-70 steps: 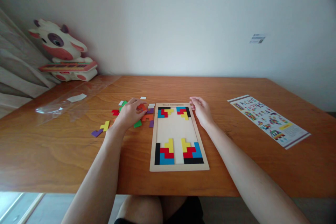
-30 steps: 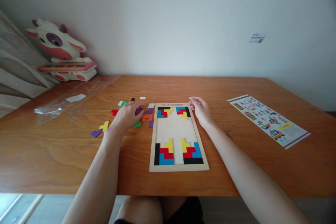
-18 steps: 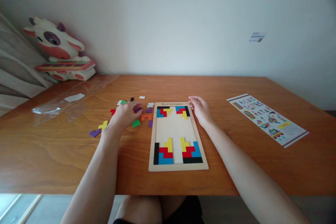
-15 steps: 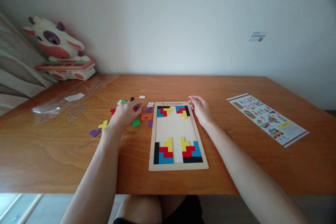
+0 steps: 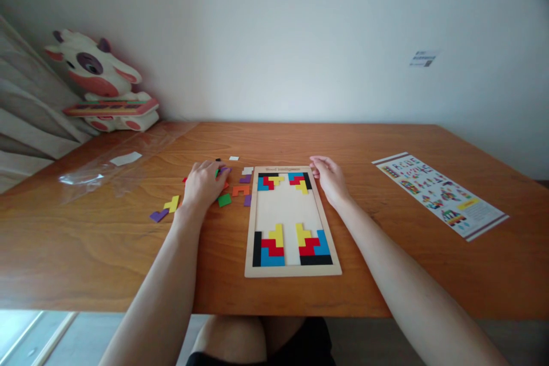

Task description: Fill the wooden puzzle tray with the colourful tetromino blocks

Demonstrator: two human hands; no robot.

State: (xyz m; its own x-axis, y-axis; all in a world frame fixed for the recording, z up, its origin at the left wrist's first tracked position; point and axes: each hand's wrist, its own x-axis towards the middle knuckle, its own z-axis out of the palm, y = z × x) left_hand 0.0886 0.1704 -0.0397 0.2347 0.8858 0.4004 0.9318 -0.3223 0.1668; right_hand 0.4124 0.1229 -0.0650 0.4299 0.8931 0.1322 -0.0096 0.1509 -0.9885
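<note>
My left hand (image 5: 205, 182) is over the loose puzzle pieces left of the board, its fingers closed around a green puzzle piece (image 5: 217, 172) that shows only in part. A purple piece (image 5: 225, 170) lies right at its fingertips. In the middle is a wooden puzzle board (image 5: 250, 240) with blue, red, yellow and black pieces fitted in its four corners; bare wood shows between them. My right hand (image 5: 328, 178) rests by the board's upper right edge, fingers curled in, with nothing visible in them.
Near the board lie an orange piece (image 5: 241, 190), a green square piece (image 5: 224, 200) and a white piece (image 5: 247, 171). Farther left are a yellow piece (image 5: 172, 204) and a purple piece (image 5: 159, 215). A printed sheet (image 5: 446, 197), a clear plastic bag (image 5: 98, 174) and a cow toy keyboard (image 5: 111, 108) stand around.
My left hand has shifted slightly back and left among the loose pieces, and green now shows at its fingers. The view has moved slightly; my right hand stays by the board.
</note>
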